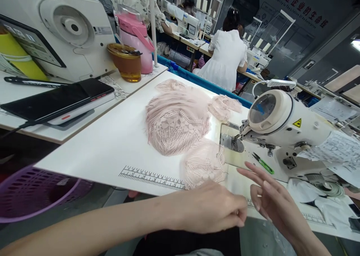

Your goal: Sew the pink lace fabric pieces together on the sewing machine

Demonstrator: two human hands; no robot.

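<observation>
My left hand (215,207) is over the table's front edge with its fingers curled together. Whatever those fingers hold, if anything, is hidden. To its right, my right hand (271,194) has two fingers stretched out and the others loosely bent, and nothing shows in it. Just beyond my left hand lies a small gathered piece of pale pink lace (204,164). Farther back rests a larger pink lace and mesh garment piece (180,122), with another gathered lace piece (222,106) near the needle plate (232,141) of the sewing machine (284,113).
Green thread snips (263,163) lie beside the machine. A printed ruler (152,179) runs along the front of the white table. At left are a phone (62,98), a cup of amber drink (128,62), a pink jug (137,38) and a purple basket (42,196). A co-worker (229,53) sits ahead.
</observation>
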